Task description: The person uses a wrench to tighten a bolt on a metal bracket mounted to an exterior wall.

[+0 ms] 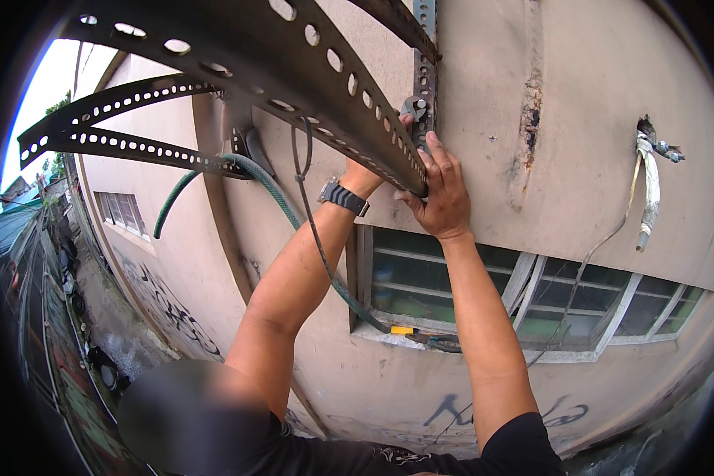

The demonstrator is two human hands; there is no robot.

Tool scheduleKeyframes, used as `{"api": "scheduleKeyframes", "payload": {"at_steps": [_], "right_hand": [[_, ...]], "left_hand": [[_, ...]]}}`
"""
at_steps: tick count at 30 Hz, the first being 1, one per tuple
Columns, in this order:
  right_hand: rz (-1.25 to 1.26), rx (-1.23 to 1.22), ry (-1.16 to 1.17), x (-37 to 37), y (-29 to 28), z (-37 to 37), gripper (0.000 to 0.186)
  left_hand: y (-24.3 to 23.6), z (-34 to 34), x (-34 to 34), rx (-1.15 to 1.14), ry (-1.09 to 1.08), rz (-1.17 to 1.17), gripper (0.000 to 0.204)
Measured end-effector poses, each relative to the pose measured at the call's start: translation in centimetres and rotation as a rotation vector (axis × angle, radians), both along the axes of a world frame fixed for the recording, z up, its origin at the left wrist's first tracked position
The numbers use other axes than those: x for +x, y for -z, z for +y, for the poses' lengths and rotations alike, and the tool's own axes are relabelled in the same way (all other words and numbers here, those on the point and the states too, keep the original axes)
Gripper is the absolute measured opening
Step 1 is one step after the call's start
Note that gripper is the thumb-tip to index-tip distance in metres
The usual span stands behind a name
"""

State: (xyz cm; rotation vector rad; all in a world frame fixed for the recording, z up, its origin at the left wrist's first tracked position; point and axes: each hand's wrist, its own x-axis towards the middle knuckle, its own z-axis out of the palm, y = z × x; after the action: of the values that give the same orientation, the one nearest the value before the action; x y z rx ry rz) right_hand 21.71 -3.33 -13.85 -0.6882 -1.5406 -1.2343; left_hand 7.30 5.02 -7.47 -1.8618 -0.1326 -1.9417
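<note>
A dark slotted angle bar (317,87) slants from upper left to a vertical slotted strip (424,71) on the beige wall. My right hand (444,190) grips the bar’s lower end, thumb underneath and fingers along the side. My left hand (361,174), with a watch at the wrist, is mostly behind the bar; its bent fingertips show beside a small silver tool or fitting (412,107) at the strip, and what they hold is unclear. A thin dark cable hangs from the bar across my left forearm.
Another slotted bracket (119,141) juts at left, with a green hose (274,194) looped by it. Below are louvred windows (571,305) with a yellow object (402,330) on the sill. Wrapped pipes (649,186) protrude at right. An alley with wires and parked motorbikes runs down the left.
</note>
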Motion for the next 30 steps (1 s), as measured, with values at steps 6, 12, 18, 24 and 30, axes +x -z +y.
{"api": "scheduleKeyframes", "payload": {"at_steps": [6,12,18,24,30], "right_hand": [[0.005,-0.001,-0.013,-0.2,0.0,0.1,0.073],[0.009,-0.002,-0.006,0.0,0.1,0.1,0.073],[-0.004,-0.001,-0.003,0.2,0.0,0.1,0.074],[-0.002,-0.008,0.01,0.0,0.3,0.2,0.076],[-0.005,-0.008,0.001,-0.1,-0.1,-0.3,0.075]], "left_hand": [[-1.0,0.0,-0.8,-0.106,0.009,0.124,0.04],[-2.0,-1.3,-0.9,-0.482,0.038,0.193,0.045],[-6.2,-0.3,-4.9,-0.017,-0.231,0.528,0.036],[-9.9,-0.5,-6.1,0.137,-0.363,0.669,0.031],[-3.4,0.3,-4.3,0.086,-0.029,0.261,0.039]]}}
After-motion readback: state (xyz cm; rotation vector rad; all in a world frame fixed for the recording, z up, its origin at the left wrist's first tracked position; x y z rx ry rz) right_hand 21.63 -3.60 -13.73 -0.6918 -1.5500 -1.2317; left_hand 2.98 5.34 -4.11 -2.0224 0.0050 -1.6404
